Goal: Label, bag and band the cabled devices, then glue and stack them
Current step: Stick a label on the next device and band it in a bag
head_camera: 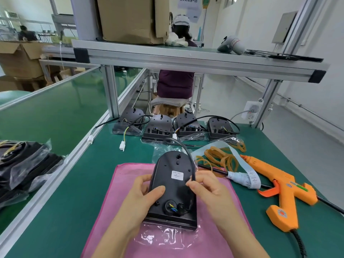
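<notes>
A pile of bagged black units (pixel 24 164) is seen at the far left of the green surface (pixel 111 155), beyond an aluminium rail. At centre, on a pink cloth (pixel 115 192), a black cabled device (pixel 173 190) is held tilted up, its base resting in the mouth of a clear plastic bag (pixel 163 237). The left hand (pixel 141 194) is closed around the device's left edge, thumb pressed on its back. A white label (pixel 177 175) is already stuck near the middle of the housing; coloured wires show at a round opening low down. The right hand (pixel 206 189) is pinched on the black cable (pixel 189 162), which arcs up from the device's right side. The shell is judged rigid and fairly light, best gripped by its edges, while the cable looks springy and the bag slippery. Four more devices (pixel 176 127) are lined up behind. To the right, rubber bands (pixel 221 159), a strip of labels (pixel 243 175) and an orange glue gun (pixel 283 192) are laid out.
</notes>
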`<action>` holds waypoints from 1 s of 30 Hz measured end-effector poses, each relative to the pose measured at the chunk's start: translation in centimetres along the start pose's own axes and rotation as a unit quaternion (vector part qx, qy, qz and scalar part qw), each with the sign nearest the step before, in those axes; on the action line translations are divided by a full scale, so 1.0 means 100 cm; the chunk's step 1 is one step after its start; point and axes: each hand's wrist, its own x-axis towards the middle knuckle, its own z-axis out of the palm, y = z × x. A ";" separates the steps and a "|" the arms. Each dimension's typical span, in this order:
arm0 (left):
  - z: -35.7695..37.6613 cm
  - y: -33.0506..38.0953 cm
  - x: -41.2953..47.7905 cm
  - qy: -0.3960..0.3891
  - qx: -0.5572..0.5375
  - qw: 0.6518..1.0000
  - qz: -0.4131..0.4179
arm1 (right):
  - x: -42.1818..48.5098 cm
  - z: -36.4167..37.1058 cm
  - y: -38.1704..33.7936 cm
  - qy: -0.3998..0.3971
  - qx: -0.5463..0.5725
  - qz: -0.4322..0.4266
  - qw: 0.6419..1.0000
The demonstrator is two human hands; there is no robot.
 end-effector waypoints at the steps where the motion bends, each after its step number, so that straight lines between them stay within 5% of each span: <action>1: 0.001 0.000 0.000 -0.002 -0.004 1.000 0.003 | 0.003 0.002 -0.001 0.001 -0.007 -0.008 1.000; 13: 0.005 -0.003 -0.001 0.015 -0.074 0.994 0.073 | 0.012 0.012 0.006 0.116 0.000 0.011 0.993; 20: 0.006 -0.002 -0.002 -0.048 -0.095 0.990 0.091 | 0.022 -0.002 -0.008 -0.089 0.284 0.258 0.919; 23: 0.000 0.012 0.005 -0.072 0.024 0.993 0.086 | 0.027 -0.004 -0.008 -0.085 0.303 0.262 0.912; 25: -0.007 0.027 0.024 -0.001 0.172 0.978 0.117 | 0.029 -0.004 -0.010 -0.078 0.310 0.264 0.910; 27: -0.010 0.048 0.051 0.080 0.282 0.933 0.209 | 0.028 -0.002 -0.009 -0.078 0.309 0.270 0.909; 30: -0.006 0.083 0.089 0.052 0.431 0.840 0.325 | 0.025 0.002 -0.009 -0.086 0.313 0.274 0.905</action>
